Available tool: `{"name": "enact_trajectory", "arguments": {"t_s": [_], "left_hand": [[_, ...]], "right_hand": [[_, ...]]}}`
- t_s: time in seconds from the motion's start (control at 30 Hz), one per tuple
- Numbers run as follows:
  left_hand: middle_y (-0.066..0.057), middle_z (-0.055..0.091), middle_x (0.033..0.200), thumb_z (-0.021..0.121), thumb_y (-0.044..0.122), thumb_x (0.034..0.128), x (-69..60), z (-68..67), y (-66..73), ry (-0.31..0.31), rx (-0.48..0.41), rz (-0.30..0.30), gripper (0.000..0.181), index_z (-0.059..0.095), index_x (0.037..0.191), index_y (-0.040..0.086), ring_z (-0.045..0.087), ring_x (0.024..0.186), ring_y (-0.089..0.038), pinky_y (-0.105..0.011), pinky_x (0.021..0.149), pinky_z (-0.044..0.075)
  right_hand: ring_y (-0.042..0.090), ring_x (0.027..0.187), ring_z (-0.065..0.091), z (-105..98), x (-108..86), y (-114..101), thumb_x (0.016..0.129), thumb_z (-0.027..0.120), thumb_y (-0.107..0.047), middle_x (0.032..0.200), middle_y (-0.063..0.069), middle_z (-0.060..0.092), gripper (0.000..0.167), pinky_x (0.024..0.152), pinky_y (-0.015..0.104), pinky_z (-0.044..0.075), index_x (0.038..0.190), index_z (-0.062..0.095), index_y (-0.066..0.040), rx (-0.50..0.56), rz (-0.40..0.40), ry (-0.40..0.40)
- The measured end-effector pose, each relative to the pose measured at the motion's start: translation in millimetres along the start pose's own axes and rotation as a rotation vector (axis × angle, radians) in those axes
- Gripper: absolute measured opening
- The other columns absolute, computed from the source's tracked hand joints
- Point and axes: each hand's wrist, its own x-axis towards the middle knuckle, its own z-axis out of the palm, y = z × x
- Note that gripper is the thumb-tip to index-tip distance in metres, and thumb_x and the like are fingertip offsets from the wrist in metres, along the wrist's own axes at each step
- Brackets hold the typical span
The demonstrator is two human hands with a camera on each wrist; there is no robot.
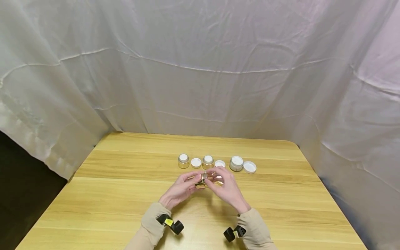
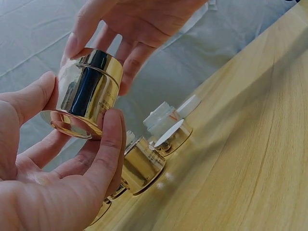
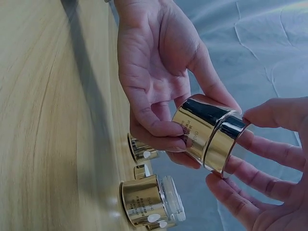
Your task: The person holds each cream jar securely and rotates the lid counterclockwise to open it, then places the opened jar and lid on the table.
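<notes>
A shiny gold cream jar (image 2: 79, 94) is held up above the table, tilted, between the two hands. The left hand (image 1: 179, 190) grips the jar's body between thumb and fingers. On the other end sits a gold lid (image 3: 227, 137), and the right hand (image 1: 229, 187) pinches its rim with thumb and fingertips. The lid lies against the body, with a thin seam between them; whether it is screwed tight cannot be told. Small dark print shows on the jar's side. Behind the right fingers, another white-lined lid (image 1: 220, 182) is partly hidden.
Past the hands stand a left gold jar (image 1: 183, 161), a middle gold jar (image 1: 207, 162) and a larger jar (image 1: 236, 164), all with white tops. White-lined lids lie beside them, including a left lid (image 1: 196, 163) and a right lid (image 1: 249, 167). A grey curtain (image 1: 200, 93) borders the wooden table (image 1: 125, 194).
</notes>
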Motion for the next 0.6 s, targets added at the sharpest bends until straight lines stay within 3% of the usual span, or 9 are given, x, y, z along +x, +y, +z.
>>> {"name": "enact_trajectory", "arguments": {"t_s": [0.1,0.4,0.6], "left_hand": [[0.006,0.066,0.122,0.053,0.016,0.1045,0.2,-0.3,0.0,0.000,0.000,0.006,0.021,0.069,0.118,0.020,0.064,0.112,-0.008,-0.037,0.108,0.052],[0.005,0.069,0.120,0.053,0.015,0.1046,0.6,-0.4,-0.9,-0.010,0.003,0.020,0.022,0.069,0.119,0.019,0.064,0.113,-0.008,-0.032,0.104,0.055],[0.005,0.067,0.122,0.053,0.015,0.1046,0.0,-0.2,-0.5,-0.009,0.008,0.018,0.022,0.069,0.119,0.020,0.064,0.113,-0.008,-0.033,0.105,0.054]], "right_hand": [[0.032,0.092,0.069,0.2,0.1,0.0,0.089,0.075,-0.009,0.106,0.016,0.068,0.025,0.082,0.035,0.065,0.113,0.069,-0.003,-0.003,-0.005,0.002],[0.025,0.084,0.071,1.6,-0.5,-3.9,0.091,0.075,-0.018,0.103,0.011,0.070,0.022,0.074,0.023,0.062,0.110,0.072,-0.008,-0.075,0.095,0.072],[0.025,0.086,0.070,0.6,-0.1,-2.8,0.089,0.075,-0.012,0.103,0.012,0.070,0.022,0.078,0.028,0.064,0.110,0.071,-0.004,-0.058,0.025,0.040]]}}
